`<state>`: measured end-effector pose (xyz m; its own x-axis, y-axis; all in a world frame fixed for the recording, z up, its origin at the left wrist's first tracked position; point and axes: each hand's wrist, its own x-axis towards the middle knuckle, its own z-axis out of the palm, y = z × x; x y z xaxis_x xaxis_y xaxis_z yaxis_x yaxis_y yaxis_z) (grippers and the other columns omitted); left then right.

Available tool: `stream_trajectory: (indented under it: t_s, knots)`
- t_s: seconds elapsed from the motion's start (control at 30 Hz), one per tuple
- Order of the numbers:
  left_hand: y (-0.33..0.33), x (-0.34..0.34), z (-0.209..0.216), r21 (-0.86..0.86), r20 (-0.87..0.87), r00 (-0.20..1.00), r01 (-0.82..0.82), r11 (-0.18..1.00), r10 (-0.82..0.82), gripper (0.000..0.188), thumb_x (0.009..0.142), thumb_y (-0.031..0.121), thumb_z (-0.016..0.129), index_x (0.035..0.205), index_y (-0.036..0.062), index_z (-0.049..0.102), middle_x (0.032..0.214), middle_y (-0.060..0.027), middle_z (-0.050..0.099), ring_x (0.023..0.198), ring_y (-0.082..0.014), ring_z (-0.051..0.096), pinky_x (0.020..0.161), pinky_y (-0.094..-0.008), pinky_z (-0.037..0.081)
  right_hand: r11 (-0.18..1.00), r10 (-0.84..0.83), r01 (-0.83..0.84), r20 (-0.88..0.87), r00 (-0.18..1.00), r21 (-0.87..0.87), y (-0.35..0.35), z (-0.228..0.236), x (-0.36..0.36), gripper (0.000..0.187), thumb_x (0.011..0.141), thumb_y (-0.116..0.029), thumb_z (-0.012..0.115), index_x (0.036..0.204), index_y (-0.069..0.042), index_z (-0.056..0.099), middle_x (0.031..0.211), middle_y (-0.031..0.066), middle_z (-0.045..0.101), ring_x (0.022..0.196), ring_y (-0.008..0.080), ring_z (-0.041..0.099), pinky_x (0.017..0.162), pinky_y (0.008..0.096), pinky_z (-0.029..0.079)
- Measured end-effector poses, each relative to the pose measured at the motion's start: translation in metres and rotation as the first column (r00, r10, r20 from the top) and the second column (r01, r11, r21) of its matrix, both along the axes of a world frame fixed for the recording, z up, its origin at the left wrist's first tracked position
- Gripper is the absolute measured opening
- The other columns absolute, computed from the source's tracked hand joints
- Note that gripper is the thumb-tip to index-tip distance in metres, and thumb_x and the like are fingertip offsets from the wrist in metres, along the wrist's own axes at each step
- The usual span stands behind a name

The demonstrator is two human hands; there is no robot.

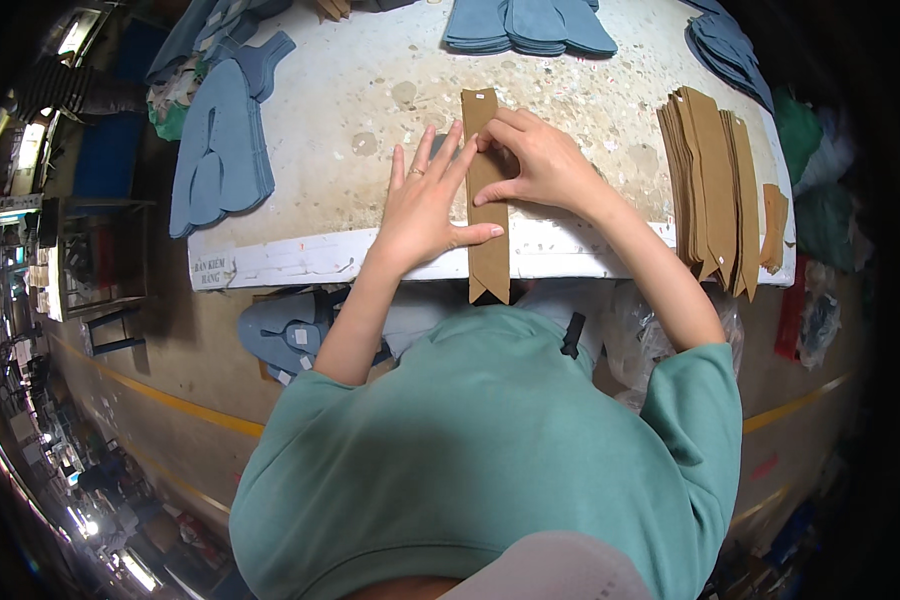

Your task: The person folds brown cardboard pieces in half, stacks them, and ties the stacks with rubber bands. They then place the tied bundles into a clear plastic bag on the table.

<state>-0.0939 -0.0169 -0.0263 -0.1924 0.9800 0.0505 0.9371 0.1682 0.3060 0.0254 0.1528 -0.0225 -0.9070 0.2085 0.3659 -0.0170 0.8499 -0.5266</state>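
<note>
A long brown strip (488, 255) of leather-like material lies lengthwise before me, its notched near end hanging past the table edge. My left hand (425, 205) is open with fingers spread, its thumb resting across the strip and its fingertips to the left of it. From the right, my right hand (540, 165) reaches over the strip with bent fingers. Its thumb and forefinger touch the strip's left part, with a gap between them. A small grey-blue patch (438, 146) shows between my left fingers; its kind is unclear.
Stacked brown strips (705, 180) lie at the table's right, beside a shorter brown piece (773, 228). Blue cut pieces (220, 150) are piled at the left, with another blue stack (530, 25) at the far edge. Below the white table edge (300, 258) sit more blue pieces (285, 325) and clear plastic bags (640, 340).
</note>
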Motion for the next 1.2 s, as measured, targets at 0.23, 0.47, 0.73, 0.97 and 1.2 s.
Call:
stream_trajectory:
  t_s: [0.23,0.47,0.73,0.97,1.2]
  knots:
    - [0.000,0.000,0.002,-0.016,0.019,1.000,-0.012,1.000,0.012,0.116,0.062,0.070,0.069,0.150,0.0102,0.021,0.156,-0.0101,0.018,0.145,-0.0325,0.011,0.114,-0.0571,0.005,0.970,-0.095,0.105,0.053,0.994,-0.220,0.009,0.006,-0.007,0.026,0.078,-0.022,0.073,0.094,-0.005,0.062,0.088,0.0098,0.060,0.078,0.0256,0.060,0.065,0.0345,0.049]
    - [-0.001,0.002,0.003,0.012,0.013,1.000,0.008,1.000,-0.008,0.104,0.063,0.066,0.070,0.149,0.0257,0.027,0.157,-0.0108,0.015,0.144,-0.0361,0.012,0.113,-0.0587,0.004,0.997,0.084,-0.083,-0.054,0.995,0.003,0.005,-0.002,0.023,0.034,0.070,-0.022,0.076,0.098,-0.006,0.066,0.093,0.0082,0.059,0.088,0.0240,0.057,0.071,0.0330,0.050]
    - [0.000,0.001,0.002,0.004,0.017,1.000,0.011,1.000,-0.011,0.099,0.064,0.066,0.070,0.148,0.0301,0.030,0.157,-0.0111,0.015,0.144,-0.0368,0.012,0.113,-0.0606,0.005,0.993,0.102,-0.108,-0.102,0.990,-0.053,0.006,0.001,0.020,0.030,0.072,-0.021,0.073,0.094,-0.003,0.064,0.081,0.0085,0.059,0.084,0.0275,0.058,0.074,0.0380,0.049]
    - [0.000,0.002,0.002,0.015,0.018,1.000,0.015,1.000,-0.016,0.098,0.065,0.066,0.069,0.148,0.0297,0.030,0.157,-0.0113,0.016,0.144,-0.0370,0.012,0.112,-0.0619,0.005,0.962,0.043,-0.036,0.021,0.999,-0.269,0.008,-0.002,0.021,0.035,0.069,-0.021,0.077,0.096,-0.002,0.063,0.089,0.0106,0.059,0.084,0.0260,0.058,0.071,0.0360,0.049]
    - [0.001,0.002,0.000,0.019,0.006,1.000,0.011,1.000,-0.011,0.098,0.065,0.065,0.070,0.147,0.0287,0.031,0.156,-0.0119,0.018,0.143,-0.0372,0.013,0.112,-0.0603,0.006,0.986,0.003,-0.009,-0.040,0.999,-0.169,0.012,-0.004,0.017,0.025,0.073,-0.011,0.072,0.095,-0.003,0.063,0.085,0.0065,0.058,0.076,0.0179,0.058,0.064,0.0280,0.049]
